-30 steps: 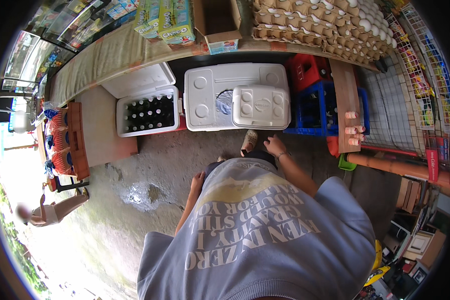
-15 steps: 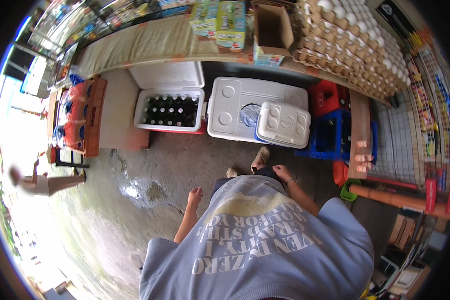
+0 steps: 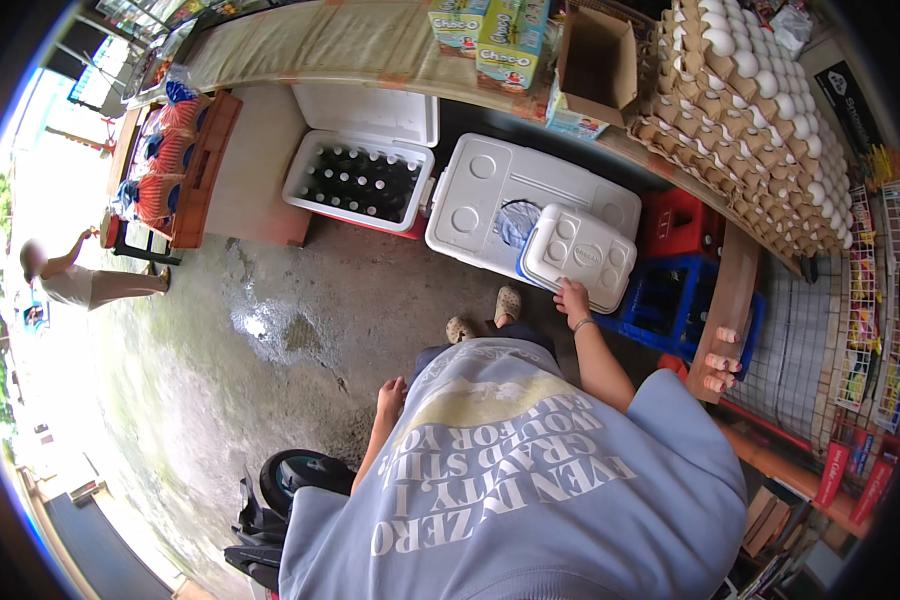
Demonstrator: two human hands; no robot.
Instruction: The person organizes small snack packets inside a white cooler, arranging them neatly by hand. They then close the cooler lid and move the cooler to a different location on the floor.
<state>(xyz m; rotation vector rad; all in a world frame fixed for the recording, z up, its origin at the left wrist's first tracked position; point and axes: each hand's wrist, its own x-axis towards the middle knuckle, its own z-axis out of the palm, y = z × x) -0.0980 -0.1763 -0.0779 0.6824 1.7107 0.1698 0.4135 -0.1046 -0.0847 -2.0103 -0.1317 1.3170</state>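
My right hand (image 3: 574,303) reaches forward to the near edge of a small cooler with a white lid (image 3: 582,250), its fingers partly stretched out and nothing visible in them. I cannot tell whether the fingertips touch the lid. That small cooler rests on a large white-lidded cooler (image 3: 480,215), next to a bluish-grey bundle (image 3: 517,222). At my left side hangs my left hand (image 3: 392,396), loosely open and empty. Left of the large cooler, a red-and-white cooler (image 3: 420,212) stands with its lid (image 3: 370,112) raised and several dark bottles (image 3: 355,182) inside.
A long counter (image 3: 320,45) carries boxes (image 3: 510,45) and stacked egg trays (image 3: 710,130). Blue crates (image 3: 660,300) and a red crate (image 3: 678,222) stand at the right. A wheel (image 3: 305,475) is behind my left arm. Another person (image 3: 85,280) stands at the far left. The concrete floor has a wet patch (image 3: 280,330).
My right hand has moved from beside my body forward to the small cooler. My view has turned and shifted, so the coolers appear farther right. The wheel has come into view.
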